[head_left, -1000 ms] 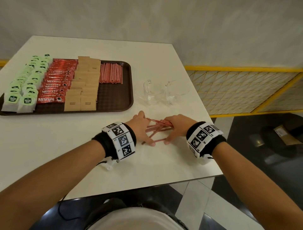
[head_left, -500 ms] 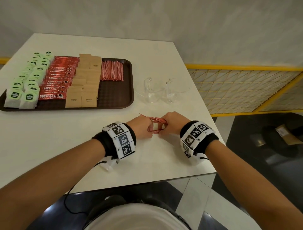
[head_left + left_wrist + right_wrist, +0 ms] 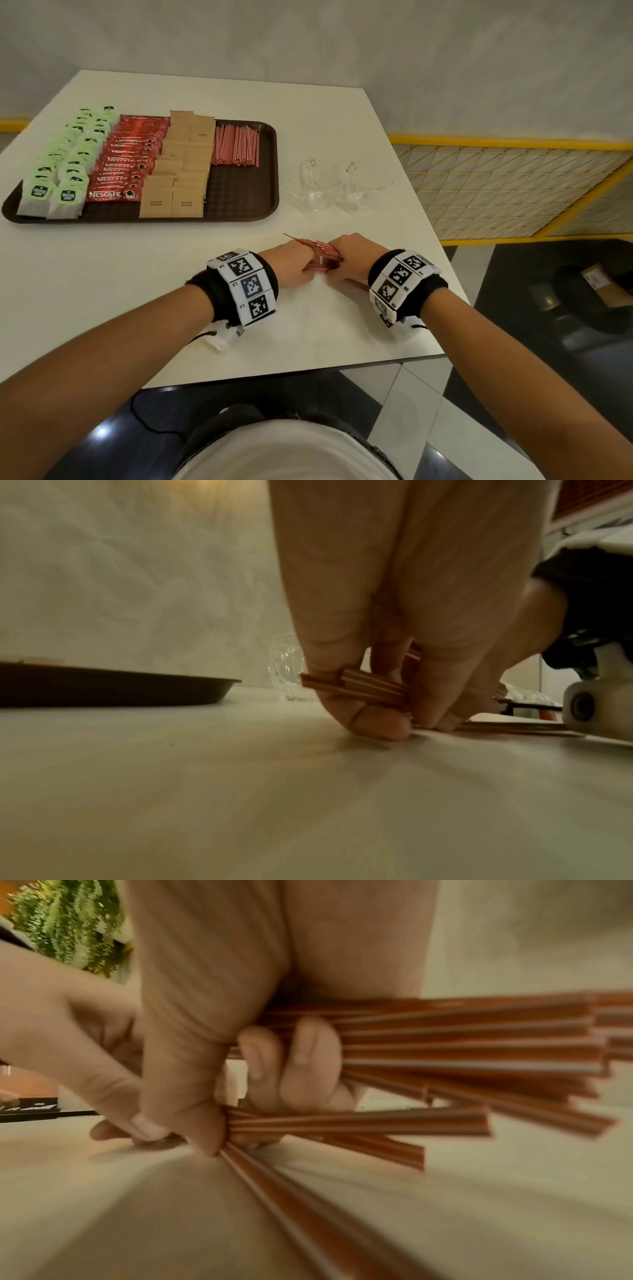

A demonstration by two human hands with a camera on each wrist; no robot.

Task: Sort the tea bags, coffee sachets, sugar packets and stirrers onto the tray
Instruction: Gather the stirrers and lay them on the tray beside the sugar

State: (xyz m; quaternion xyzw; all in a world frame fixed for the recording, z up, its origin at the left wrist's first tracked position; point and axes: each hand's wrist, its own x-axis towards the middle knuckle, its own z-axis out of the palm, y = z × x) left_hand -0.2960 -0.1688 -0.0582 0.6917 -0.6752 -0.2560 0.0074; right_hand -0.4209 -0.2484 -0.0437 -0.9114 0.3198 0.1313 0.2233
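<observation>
A loose bunch of red stirrers [image 3: 322, 251] lies on the white table near its front right, gathered between both hands. My left hand [image 3: 294, 265] pinches the bunch from the left, thumb underneath [image 3: 373, 725] and fingers on top. My right hand [image 3: 349, 257] curls its fingers round the stirrers [image 3: 462, 1047] from the right. One stirrer [image 3: 356, 283] sticks out under the right wrist. On the brown tray [image 3: 239, 205] at the back left lie rows of green tea bags [image 3: 65, 164], red coffee sachets [image 3: 130, 161], brown sugar packets [image 3: 178, 171] and red stirrers [image 3: 236, 145].
Two clear glass cups [image 3: 339, 186] stand on the table just right of the tray, behind my hands. The table's right edge and front edge [image 3: 445, 329] are close to my right wrist. A yellow-framed mesh fence [image 3: 513, 185] stands beyond the table.
My hands have drawn together, pulling the spread stirrers into a tighter bunch. The bunch has risen partly off the table between them.
</observation>
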